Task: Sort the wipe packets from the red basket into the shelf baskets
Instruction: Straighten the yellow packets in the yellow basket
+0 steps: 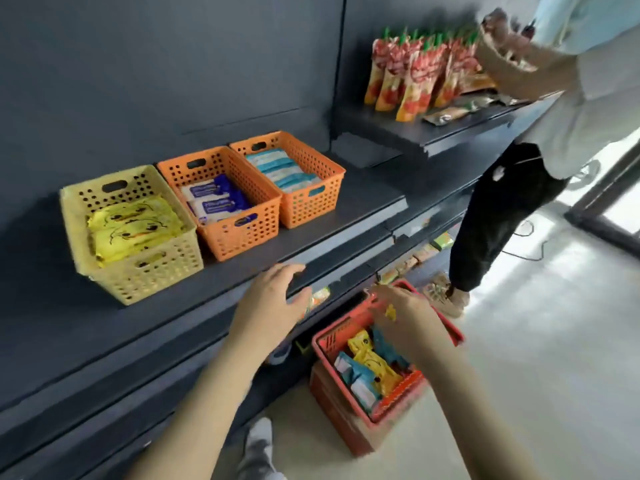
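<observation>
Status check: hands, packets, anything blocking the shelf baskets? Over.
Left hand open at shelf edge, holding nothing. Right hand down at red basket, grip too blurred to call. Mixed wipe packets in it. Three shelf baskets unobstructed.

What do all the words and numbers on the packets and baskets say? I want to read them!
No text here can be read.
On the white and blue packets: a dark blue label, writing too blurred.
On the yellow packets: a drawn face, no readable words.
On the red pouches: print too blurred.
On the loose packets in the red basket: too blurred.
</observation>
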Motion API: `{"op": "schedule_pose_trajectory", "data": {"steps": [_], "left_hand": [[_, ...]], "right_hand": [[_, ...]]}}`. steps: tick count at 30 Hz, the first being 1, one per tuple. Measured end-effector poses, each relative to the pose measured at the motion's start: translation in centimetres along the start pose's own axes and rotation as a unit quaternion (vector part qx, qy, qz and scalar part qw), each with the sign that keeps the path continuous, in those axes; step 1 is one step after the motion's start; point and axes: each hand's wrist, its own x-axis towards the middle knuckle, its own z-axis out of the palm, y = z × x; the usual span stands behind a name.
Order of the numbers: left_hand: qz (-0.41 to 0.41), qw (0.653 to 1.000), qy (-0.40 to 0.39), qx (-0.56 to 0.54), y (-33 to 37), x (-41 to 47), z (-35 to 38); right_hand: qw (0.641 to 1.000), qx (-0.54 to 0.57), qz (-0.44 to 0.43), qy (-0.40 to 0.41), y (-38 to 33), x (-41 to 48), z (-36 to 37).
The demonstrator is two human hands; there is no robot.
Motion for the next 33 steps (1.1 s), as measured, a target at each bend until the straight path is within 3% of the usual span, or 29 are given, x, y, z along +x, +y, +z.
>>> {"op": "schedule_pose_trajectory", "data": {"steps": [6, 12, 17, 25, 33], "left_hand": [[-0.052, 0.989, -0.137, -0.017, 2.0, -4.9, 10.1], [-0.163, 0.954, -0.246, -0.047, -0.3, -5.3, 18.4], [-0.295, 0.905, -0.285, -0.115, -2.3, -2.5, 25.5], [-0.381, 0.854, -0.332, -0.122, -5.9, 5.0, 36.2], [-0.474, 0.8, -0.338, -0.147, -11.6, 9.8, 48.1]], "right_hand": [[0.99, 0.04, 0.128, -0.049, 9.3, -6.5, 3.4], [0.972, 0.079, 0.209, -0.069, 17.0, -5.6, 6.4], [0.955, 0.104, 0.254, -0.112, 23.0, -0.8, 9.5], [0.906, 0.185, 0.339, -0.173, 31.9, 6.9, 17.8], [0.843, 0.19, 0.404, -0.301, 39.2, 11.2, 30.1]]}}
